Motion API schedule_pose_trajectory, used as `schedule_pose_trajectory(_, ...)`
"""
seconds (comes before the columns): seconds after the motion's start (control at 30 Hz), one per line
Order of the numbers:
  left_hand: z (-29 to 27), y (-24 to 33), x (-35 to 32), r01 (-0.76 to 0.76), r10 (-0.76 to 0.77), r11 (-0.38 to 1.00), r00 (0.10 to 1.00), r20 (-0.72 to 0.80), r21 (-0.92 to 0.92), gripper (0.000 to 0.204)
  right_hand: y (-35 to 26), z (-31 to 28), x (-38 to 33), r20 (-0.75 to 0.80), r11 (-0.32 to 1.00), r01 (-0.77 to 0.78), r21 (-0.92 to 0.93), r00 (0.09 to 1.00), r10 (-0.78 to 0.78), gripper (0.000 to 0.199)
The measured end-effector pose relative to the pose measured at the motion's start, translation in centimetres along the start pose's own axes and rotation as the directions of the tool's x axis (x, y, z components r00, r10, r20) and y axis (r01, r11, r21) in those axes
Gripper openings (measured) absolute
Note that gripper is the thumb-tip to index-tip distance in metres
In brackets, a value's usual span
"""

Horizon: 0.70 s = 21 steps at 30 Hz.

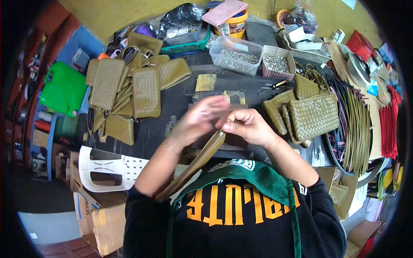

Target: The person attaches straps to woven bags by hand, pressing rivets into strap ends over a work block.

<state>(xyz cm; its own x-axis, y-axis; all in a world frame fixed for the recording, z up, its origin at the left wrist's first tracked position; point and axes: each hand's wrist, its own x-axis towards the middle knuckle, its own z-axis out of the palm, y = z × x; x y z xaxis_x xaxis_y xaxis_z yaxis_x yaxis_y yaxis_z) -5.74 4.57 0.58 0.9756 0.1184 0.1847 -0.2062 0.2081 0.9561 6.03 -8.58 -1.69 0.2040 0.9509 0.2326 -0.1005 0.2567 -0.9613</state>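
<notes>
left hand (198, 117): blurred, fingers curled at top edge of olive woven pouch (193, 165) | right hand (246, 125): closed, pinching same edge | pouch: held edge-on above dark table (172, 103), between stacks of woven pouches (124, 90)

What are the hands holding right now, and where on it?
An olive woven pouch, edge-on. Both the right hand and the blurred left hand meet at its top end; the exact grip of the fingers cannot be told.
</notes>
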Motion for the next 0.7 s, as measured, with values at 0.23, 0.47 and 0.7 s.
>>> schedule_pose_trajectory(0.23, 3.9, -3.8, 1.9, -0.01, 0.035, 0.844, 0.999, -0.036, 0.536, 0.027, -1.5, -2.0, -2.2, -0.3, 0.696, 0.017, -0.718, 0.895, -0.33, 0.015)
schedule_pose_trajectory(0.47, 5.2, -2.9, 2.0, -0.009, 0.049, 0.85, 0.997, -0.063, 0.527, 0.018, -7.2, -6.4, -6.7, -0.564, 0.853, -0.113, -0.509, 0.793, -0.231, 0.018)
schedule_pose_trajectory(0.7, 4.7, -3.3, 1.5, 0.116, -0.057, 0.932, 0.982, -0.178, 0.344, 0.019, -9.9, -19.0, -23.3, -0.733, 0.276, -0.881, -0.384, 0.109, -0.671, 0.02)
